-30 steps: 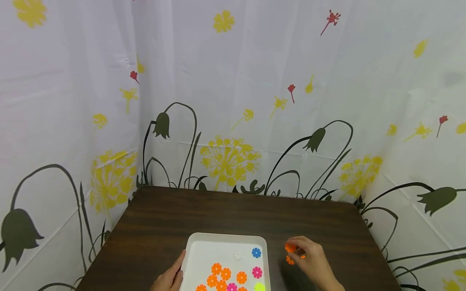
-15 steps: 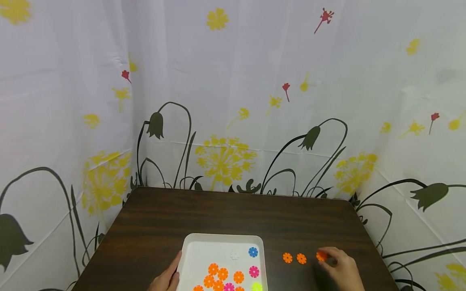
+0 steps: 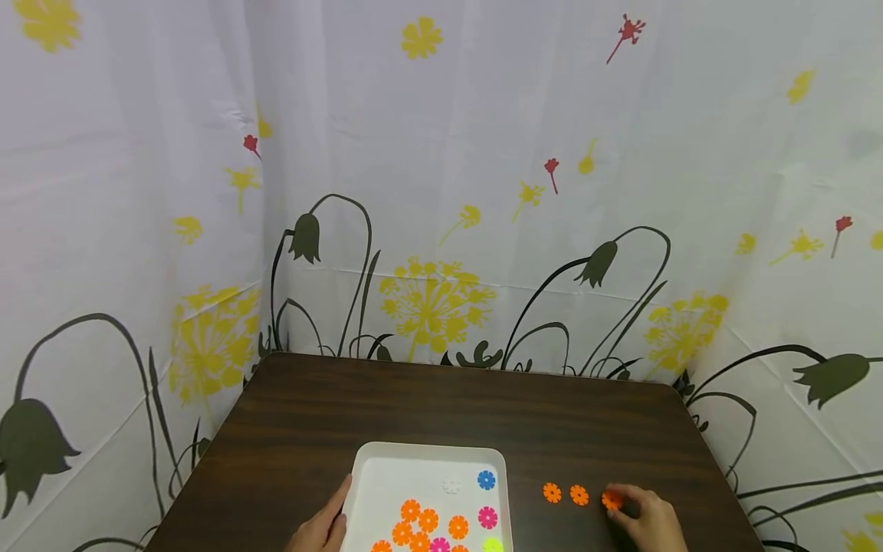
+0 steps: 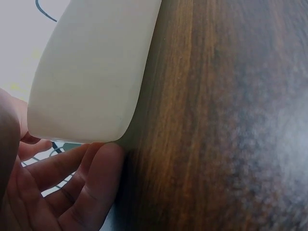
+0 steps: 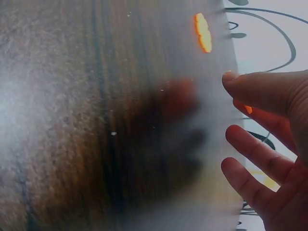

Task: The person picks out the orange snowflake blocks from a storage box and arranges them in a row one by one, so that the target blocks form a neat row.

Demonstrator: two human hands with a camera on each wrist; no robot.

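In the head view my left hand [image 3: 319, 527] holds the left side of a white tray [image 3: 366, 451]; the left wrist view shows the fingers curled against the tray wall [image 4: 86, 82]. Inside the tray lie several notched, flower-shaped plastic discs: orange [image 3: 458, 527], blue [image 3: 486, 480], pink [image 3: 487, 517], yellow-green [image 3: 493, 544] and whitish [image 3: 451, 486]. Right of it, my right hand [image 3: 648, 517] pinches an orange disc [image 3: 611, 500] at tabletop level between thumb and forefinger. Only a sliver of that disc [image 5: 248, 109] shows in the right wrist view.
Two orange discs [image 3: 552, 493] lie side by side on the dark wooden table [image 3: 441, 406], in line with the pinched one. A white floral curtain [image 3: 441, 153] hangs behind the table and along its sides. The tray's near part runs out of view.
My right hand has moved right from the two orange discs, bringing another orange disc to the row's right end and slightly nearer me. The left hand stays at the tray.
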